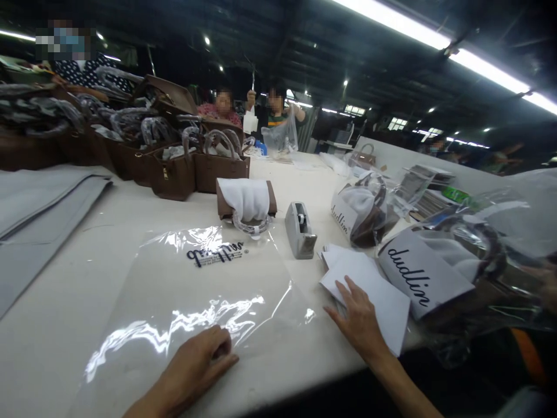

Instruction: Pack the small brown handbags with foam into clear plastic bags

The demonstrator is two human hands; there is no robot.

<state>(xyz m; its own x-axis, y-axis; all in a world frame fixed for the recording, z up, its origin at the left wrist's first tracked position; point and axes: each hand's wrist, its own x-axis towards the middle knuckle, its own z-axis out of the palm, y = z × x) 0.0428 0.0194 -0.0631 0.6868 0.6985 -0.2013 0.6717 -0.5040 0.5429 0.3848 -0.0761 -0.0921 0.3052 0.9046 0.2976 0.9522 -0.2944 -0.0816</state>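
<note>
A large clear plastic bag (174, 296) lies flat before me, its dark lettering upside down. My left hand (198, 363) rests on its near part, fingers loosely curled and thumb stretched apart, with nothing visible in the grip. To the right, my right hand (359, 319) is open, fingers spread on a fanned stack of white paper sheets (385, 305). A grey tape dispenser (300, 230) stands beyond, between the bag and the paper. Behind the clear bag, a small brown handbag (224, 203) lies with white wrapping (250, 197) over it and its wrapped handle toward me.
Many brown handbags (174, 174) crowd the left back. At the right sit bagged handbags with white "dudlin" cards (418, 273). Large grey-white sheets (39, 203) lie at far left. Across the table, a person (278, 119) handles a clear bag; other people stand nearby.
</note>
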